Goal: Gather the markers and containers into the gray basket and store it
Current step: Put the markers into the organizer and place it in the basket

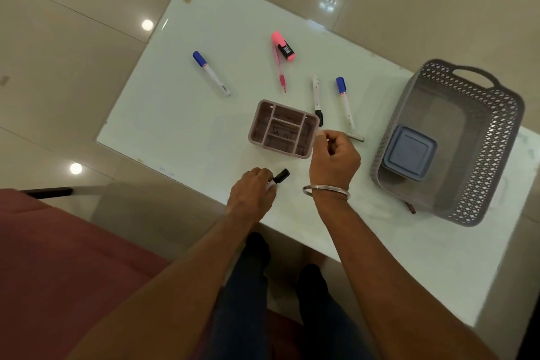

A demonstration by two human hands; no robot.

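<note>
Inside gray basket, blue lidded container

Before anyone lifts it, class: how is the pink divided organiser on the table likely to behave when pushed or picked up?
The pink organiser looks like rigid moulded plastic, so it should stay stiff. Its compartments appear empty, so it is probably light. It sits flat on a wide base and is unlikely to tip, but it may slide easily on the glossy table.
</note>
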